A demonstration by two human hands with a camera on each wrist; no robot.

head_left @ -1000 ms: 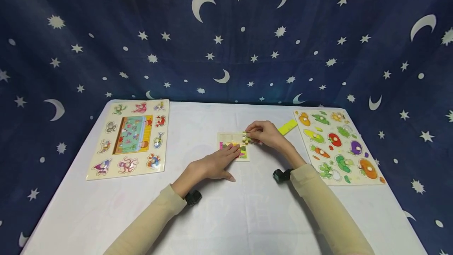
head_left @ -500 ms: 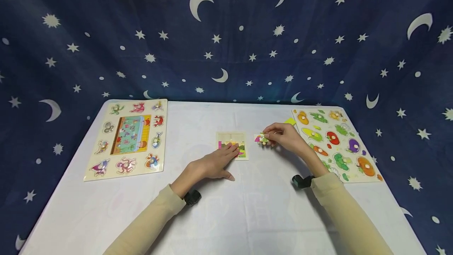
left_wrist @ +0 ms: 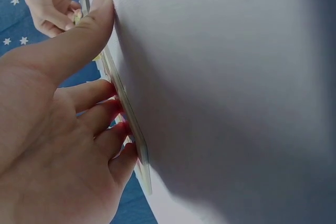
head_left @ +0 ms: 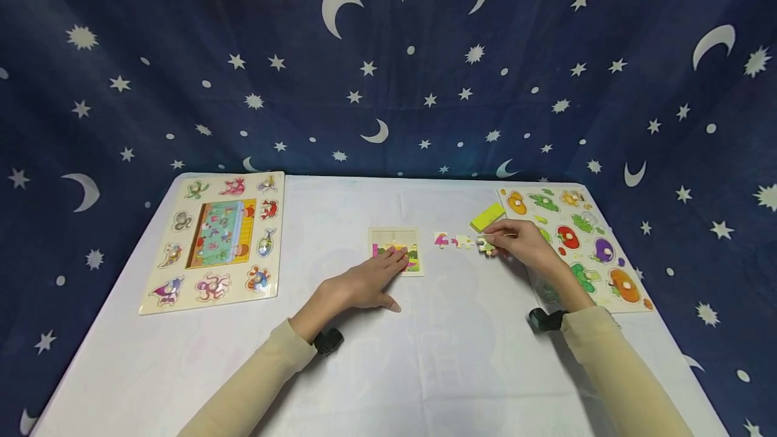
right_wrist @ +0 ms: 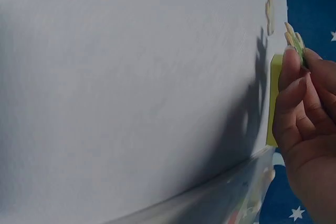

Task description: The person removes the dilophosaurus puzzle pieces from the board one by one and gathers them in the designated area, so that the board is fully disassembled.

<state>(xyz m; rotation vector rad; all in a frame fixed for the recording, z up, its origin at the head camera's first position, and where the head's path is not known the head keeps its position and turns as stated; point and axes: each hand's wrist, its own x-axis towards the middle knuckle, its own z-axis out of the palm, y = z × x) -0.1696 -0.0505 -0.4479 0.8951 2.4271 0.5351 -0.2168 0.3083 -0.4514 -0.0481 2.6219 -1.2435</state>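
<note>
My left hand (head_left: 364, 283) rests with extended fingers on a small wooden tray puzzle (head_left: 423, 258). Colourful pieces fill the near part of that tray, while bare wood shows at its far side. In the left wrist view the fingertips (left_wrist: 123, 153) meet the tray's edge. Right of the tray, a pink-and-white jigsaw piece (head_left: 441, 240) and a pale yellow jigsaw piece (head_left: 464, 242) lie on the cloth in a row. My right hand (head_left: 525, 246) pinches green-and-yellow jigsaw pieces (right_wrist: 296, 43) between thumb and fingers, apparently stacked, just right of that row.
A yellow block (head_left: 487, 217) lies just beyond my right hand. The vegetable peg puzzle board (head_left: 634, 307) stands at the right, partly under my right forearm. Over at the left is a sea-animal peg puzzle board (head_left: 276, 288). A starry blue curtain (head_left: 388, 79) hangs behind the white table.
My right hand has moved right, away from the tray, with jigsaw pieces in its grip. Two of the pieces now lie on the cloth. The left hand has stayed on the tray.
</note>
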